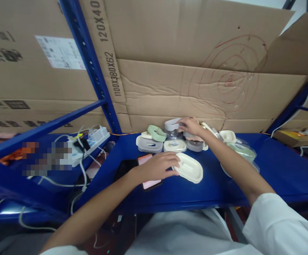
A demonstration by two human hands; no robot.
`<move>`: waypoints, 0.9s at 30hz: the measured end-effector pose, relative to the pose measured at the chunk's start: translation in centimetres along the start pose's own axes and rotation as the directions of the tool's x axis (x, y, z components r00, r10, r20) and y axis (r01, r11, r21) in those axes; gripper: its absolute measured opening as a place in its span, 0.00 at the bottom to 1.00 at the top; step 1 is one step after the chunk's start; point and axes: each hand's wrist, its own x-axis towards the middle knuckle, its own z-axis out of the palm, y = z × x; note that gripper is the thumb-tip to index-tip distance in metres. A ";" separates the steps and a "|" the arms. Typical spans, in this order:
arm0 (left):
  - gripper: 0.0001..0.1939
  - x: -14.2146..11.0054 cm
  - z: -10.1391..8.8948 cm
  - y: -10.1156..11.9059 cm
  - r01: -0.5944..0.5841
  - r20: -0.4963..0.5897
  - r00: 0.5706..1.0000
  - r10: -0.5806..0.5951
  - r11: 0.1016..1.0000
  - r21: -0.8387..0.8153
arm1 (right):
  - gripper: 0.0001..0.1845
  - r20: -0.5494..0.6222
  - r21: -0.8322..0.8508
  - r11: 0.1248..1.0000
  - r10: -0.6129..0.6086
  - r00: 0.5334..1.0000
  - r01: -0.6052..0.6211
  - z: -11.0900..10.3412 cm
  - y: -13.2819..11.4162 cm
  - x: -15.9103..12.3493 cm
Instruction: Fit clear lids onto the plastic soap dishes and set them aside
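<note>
My left hand (160,166) pinches the left edge of a cream oval lid (189,168), which is over the blue shelf with its recessed side up. Farther back, my right hand (190,126) has its fingers closed on the right end of a light grey oval band (171,124) atop a pile. Under that band are clear plastic pieces (174,135) and a cream-rimmed container (174,145). Left of them, a green band (156,133) leans on a grey container (150,145). Another grey container (195,145) stands below my right hand.
A phone with a lit screen (152,183) lies by my left wrist, beside a dark flat object (124,169). Clear containers with a green lid (241,151) sit beyond my right forearm. Cardboard (156,92) backs the blue shelf (175,198); cables and a power strip (98,137) are left.
</note>
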 end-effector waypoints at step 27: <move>0.15 0.1 0.2 1.3 -0.069 0.109 0.993 0.035 0.945 0.320 | 0.13 0.070 -0.019 0.948 -0.315 0.947 0.317 -1.3 -10.3 -15.3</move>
